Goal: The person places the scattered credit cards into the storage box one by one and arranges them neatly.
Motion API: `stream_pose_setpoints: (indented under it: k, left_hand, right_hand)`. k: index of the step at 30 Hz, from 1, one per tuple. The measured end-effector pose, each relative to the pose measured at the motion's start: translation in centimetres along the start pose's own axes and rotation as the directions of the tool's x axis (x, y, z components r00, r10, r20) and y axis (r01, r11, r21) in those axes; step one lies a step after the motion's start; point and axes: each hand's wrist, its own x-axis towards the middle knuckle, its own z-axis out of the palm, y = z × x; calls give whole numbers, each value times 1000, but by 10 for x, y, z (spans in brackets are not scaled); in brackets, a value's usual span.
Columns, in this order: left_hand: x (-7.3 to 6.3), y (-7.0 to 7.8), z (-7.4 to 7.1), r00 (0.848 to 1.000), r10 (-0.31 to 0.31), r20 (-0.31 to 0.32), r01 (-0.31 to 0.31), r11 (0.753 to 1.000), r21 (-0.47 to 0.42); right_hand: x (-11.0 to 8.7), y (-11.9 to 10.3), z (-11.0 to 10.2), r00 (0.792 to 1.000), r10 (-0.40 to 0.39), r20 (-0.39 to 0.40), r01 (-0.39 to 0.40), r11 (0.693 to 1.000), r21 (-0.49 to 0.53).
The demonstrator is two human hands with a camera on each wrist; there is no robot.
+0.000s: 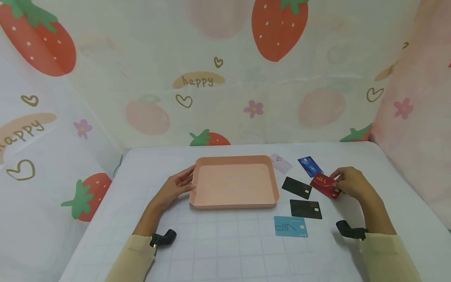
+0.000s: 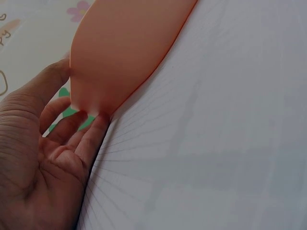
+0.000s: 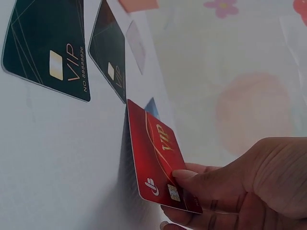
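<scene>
In the head view my right hand (image 1: 353,183) pinches the right end of a red VIP card (image 1: 322,184). The right wrist view shows the thumb on top of this red card (image 3: 152,155), near its gold chip, with fingers beneath; the card is tilted up from the table. My left hand (image 1: 175,188) touches the left short side of a shallow peach tray (image 1: 234,182). Seen from the left wrist, its extended fingertips (image 2: 101,120) lie against the tray's end. The tray holds nothing.
Right of the tray lie a pale patterned card (image 1: 281,163), a blue card (image 1: 310,166), an upper black card (image 1: 296,187), a lower black VIP card (image 1: 305,209) and a light-blue VIP card (image 1: 290,226). The white table (image 1: 218,243) meets a strawberry-print backdrop (image 1: 151,78).
</scene>
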Motion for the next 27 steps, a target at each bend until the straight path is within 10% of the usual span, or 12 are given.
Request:
stream_pose_setpoints:
  k: [27]
  left_hand:
    - [2, -4, -2, 1000, 2, 4, -2, 1000, -26]
  right_hand:
    - [-9, -26, -10, 985, -138, -106, 140, 990, 10]
